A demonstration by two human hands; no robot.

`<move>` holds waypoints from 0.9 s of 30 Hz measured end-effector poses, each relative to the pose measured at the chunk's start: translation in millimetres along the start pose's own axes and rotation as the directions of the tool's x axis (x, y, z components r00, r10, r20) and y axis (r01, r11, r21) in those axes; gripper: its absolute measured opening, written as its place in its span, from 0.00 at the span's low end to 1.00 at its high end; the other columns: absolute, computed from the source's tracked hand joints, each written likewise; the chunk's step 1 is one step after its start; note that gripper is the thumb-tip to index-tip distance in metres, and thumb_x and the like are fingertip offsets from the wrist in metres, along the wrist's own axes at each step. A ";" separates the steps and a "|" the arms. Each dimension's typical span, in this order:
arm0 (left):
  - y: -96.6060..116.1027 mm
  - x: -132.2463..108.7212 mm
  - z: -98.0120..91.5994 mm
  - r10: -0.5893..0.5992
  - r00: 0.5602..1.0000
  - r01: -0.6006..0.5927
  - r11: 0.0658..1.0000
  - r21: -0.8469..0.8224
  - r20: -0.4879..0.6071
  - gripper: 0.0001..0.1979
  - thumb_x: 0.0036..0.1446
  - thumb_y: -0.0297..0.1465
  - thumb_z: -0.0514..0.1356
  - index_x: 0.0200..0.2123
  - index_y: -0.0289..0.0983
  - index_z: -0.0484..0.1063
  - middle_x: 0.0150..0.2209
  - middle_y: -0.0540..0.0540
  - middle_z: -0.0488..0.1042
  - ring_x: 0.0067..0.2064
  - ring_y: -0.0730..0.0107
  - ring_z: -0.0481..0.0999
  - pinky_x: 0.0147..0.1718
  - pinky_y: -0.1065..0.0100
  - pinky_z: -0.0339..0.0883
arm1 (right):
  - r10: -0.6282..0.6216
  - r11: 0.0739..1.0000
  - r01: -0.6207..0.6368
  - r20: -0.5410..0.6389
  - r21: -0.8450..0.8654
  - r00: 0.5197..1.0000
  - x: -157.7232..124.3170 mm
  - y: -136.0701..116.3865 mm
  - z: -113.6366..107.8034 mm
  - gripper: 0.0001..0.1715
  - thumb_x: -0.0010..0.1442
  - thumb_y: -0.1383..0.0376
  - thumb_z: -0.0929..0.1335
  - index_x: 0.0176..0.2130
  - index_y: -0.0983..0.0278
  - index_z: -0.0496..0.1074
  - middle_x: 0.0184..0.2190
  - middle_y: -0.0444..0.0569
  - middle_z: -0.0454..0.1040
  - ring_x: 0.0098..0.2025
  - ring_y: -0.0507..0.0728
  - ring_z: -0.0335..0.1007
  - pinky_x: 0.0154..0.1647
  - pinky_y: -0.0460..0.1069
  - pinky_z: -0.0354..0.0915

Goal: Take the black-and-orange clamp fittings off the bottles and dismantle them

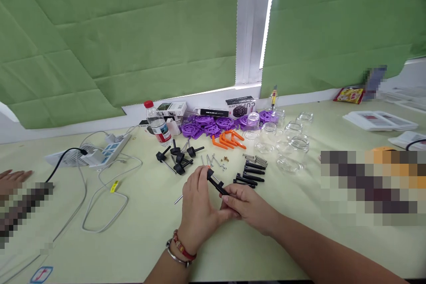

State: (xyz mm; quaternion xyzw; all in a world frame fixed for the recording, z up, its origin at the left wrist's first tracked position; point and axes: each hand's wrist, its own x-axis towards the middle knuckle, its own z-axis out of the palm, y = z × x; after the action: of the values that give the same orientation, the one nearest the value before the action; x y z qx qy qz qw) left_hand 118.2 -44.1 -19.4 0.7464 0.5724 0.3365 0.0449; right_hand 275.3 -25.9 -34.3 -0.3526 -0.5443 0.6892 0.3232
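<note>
My left hand [198, 199], with a red bracelet and a silver bangle at the wrist, is closed around the upper end of a black plastic rod part [218, 185]. My right hand [249, 206] pinches the lower end of that part. A thin metal rod [179, 199] sticks out to the left from behind my left hand; whether it belongs to the held part is hidden. Several similar black rods [254, 171] and springs [255, 159] lie beyond my right hand. Black knobs with metal shafts [180, 167] lie beyond my left, near loose screws [218, 159] and small brass pieces [225, 159].
Orange levers [229, 140], purple plastic discs [213, 125] and clear glass jars [289, 146] stretch along the back. A water bottle [159, 126] stands before white boxes [173, 110]. On the left are a power strip [115, 148], cables and another person's hand [15, 182].
</note>
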 end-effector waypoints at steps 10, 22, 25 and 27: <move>2.7 -1.7 28.9 -0.211 0.977 0.204 0.960 0.191 0.016 0.40 0.36 0.34 0.62 0.55 0.34 0.55 0.55 0.36 0.62 0.53 0.48 0.63 0.50 0.54 0.57 | 0.136 0.990 -0.137 -0.075 -0.008 0.988 14.7 15.7 4.0 0.14 0.54 0.58 0.66 0.24 0.64 0.62 0.18 0.38 0.62 0.19 0.47 0.55 0.21 0.45 0.58; -2.2 -0.7 31.5 -0.288 0.956 0.276 0.948 0.157 0.057 0.40 0.32 0.35 0.64 0.53 0.36 0.56 0.51 0.38 0.65 0.52 0.48 0.66 0.48 0.55 0.60 | 0.125 0.992 -0.125 -0.023 -0.018 0.992 13.0 7.7 1.4 0.11 0.58 0.58 0.64 0.32 0.65 0.66 0.22 0.41 0.68 0.21 0.49 0.62 0.24 0.46 0.64; -5.0 0.4 31.8 -0.271 0.962 0.261 0.949 0.178 0.034 0.38 0.36 0.40 0.64 0.52 0.35 0.57 0.50 0.37 0.66 0.50 0.49 0.67 0.47 0.55 0.60 | 0.023 0.953 -0.049 -0.091 -0.298 0.996 7.6 4.6 -3.7 0.16 0.61 0.61 0.61 0.47 0.66 0.66 0.29 0.47 0.72 0.27 0.52 0.67 0.31 0.49 0.65; -6.8 1.8 31.8 -0.267 0.963 0.257 0.945 0.202 0.023 0.37 0.39 0.44 0.62 0.52 0.35 0.58 0.50 0.37 0.67 0.49 0.49 0.68 0.46 0.55 0.61 | -0.165 0.802 0.048 -0.143 -0.596 0.976 4.2 1.8 -6.3 0.18 0.62 0.62 0.60 0.49 0.66 0.67 0.35 0.51 0.73 0.36 0.55 0.69 0.38 0.50 0.65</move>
State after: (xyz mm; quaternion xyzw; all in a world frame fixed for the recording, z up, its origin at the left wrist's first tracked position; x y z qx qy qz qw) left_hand 130.5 -30.1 -46.1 0.6725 0.6958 0.2506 0.0293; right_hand 278.2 -19.5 -37.6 -0.4675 -0.7169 0.4307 0.2863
